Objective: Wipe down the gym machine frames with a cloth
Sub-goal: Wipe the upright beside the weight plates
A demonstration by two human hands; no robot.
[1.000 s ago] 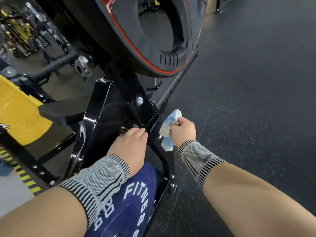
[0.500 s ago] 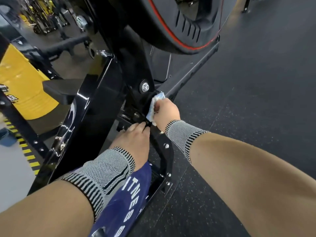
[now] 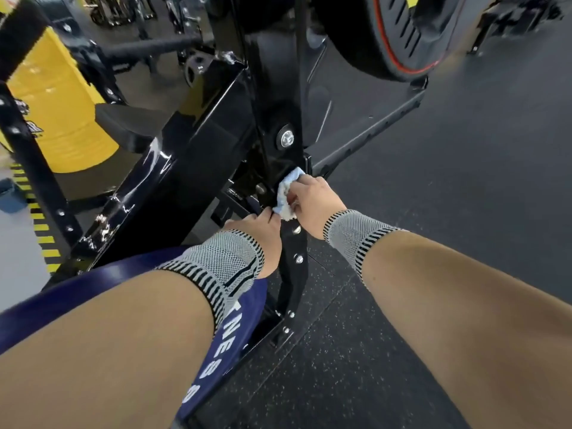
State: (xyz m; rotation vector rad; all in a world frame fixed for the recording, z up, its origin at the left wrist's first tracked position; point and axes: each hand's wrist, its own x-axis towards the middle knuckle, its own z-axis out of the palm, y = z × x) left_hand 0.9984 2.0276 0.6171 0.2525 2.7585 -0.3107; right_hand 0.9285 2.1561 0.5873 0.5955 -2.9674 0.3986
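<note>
A glossy black machine frame (image 3: 192, 156) rises through the middle of the head view, with a silver bolt (image 3: 287, 138) on its upright. My right hand (image 3: 312, 202) grips a crumpled light blue and white cloth (image 3: 286, 193) and presses it against the frame just below that bolt. My left hand (image 3: 260, 236) rests on the frame's lower bracket, fingers stretched forward beside the cloth. Both wrists wear grey knitted wrist bands.
A blue weight plate with white letters (image 3: 235, 329) sits under my left forearm. A black plate with a red ring (image 3: 399, 35) hangs at the top right. A yellow pad (image 3: 62, 119) and yellow-black floor stripes (image 3: 40, 224) lie to the left. Dark speckled rubber floor (image 3: 464, 168) spreads to the right.
My right hand carried the cloth from free air onto the frame and now rubs it below the bolt. The view has moved closer. My left hand stays on the bracket.
</note>
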